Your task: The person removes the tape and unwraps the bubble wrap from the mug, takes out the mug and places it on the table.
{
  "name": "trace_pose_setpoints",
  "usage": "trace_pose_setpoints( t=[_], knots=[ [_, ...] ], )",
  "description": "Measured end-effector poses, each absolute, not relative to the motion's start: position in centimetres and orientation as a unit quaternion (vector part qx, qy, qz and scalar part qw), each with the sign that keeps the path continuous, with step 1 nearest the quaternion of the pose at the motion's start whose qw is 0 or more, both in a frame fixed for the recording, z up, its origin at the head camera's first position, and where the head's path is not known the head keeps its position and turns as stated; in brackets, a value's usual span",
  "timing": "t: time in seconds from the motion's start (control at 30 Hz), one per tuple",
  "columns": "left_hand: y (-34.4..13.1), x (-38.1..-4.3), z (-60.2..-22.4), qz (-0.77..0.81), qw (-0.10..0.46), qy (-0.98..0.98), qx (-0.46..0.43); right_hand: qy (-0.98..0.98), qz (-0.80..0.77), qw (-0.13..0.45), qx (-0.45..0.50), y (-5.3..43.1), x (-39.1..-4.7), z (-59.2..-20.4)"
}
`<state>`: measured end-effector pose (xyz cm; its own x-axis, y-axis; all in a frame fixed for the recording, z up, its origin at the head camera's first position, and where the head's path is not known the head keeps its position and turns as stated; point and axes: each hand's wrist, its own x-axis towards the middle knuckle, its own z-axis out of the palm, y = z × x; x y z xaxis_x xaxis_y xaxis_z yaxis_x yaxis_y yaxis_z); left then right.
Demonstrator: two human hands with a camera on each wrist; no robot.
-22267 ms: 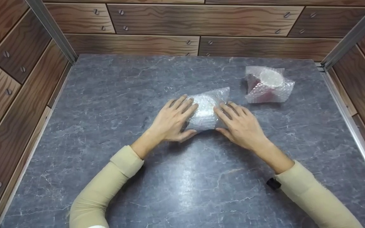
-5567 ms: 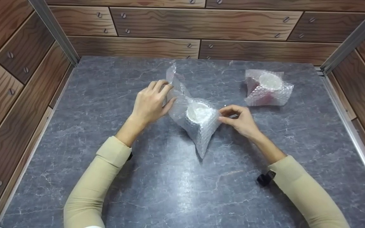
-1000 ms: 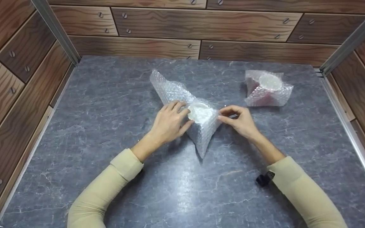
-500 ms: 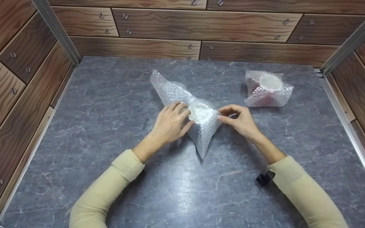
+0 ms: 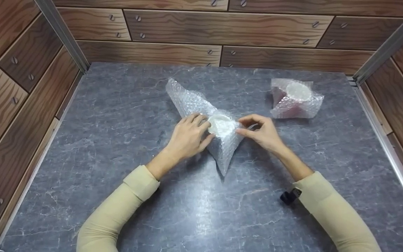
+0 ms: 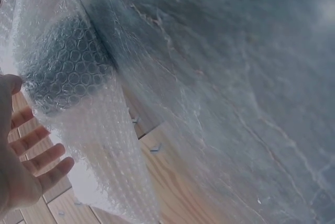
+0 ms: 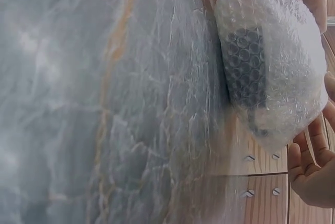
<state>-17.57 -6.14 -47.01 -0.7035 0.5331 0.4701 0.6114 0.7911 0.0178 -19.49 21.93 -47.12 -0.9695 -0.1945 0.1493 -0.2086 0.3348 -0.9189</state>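
Observation:
In the head view, a round-topped thing sits mid-table inside clear bubble wrap. The wrist views show a dark patch through the bubbles; what the thing is cannot be made out. My left hand rests against its left side, fingers loosely extended and thumb near the rim. At the right side, thumb and fingertips of my right hand pinch the edge of the wrap. A thin pale strip shows among those fingers in the right wrist view.
A second bubble-wrapped bundle, reddish inside with a round pale top, stands at the back right. A loose flap of wrap stretches toward the back left. Wood-patterned walls enclose the grey marbled table.
Since 5.6 seconds ago, my left hand has let go of the raised flap, which now lies lower, and moved onto the bundle. My right hand has just shifted slightly left over the wrap's edge.

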Motion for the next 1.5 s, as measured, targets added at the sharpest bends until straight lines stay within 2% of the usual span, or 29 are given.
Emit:
trace_pose_setpoints(
  t=[0.77, 1.5],
  knots=[
    [-6.1, -17.5, -46.8, -0.089, 0.208, -0.924, -0.307, -0.826, 0.537, 0.002, 0.171, 21.2, -19.6, -46.2],
    [-6.0, -17.6, -46.9, -0.087, 0.220, -0.920, -0.312, -0.838, 0.511, -0.003, 0.191, 21.0, -19.8, -45.9]
  ],
)
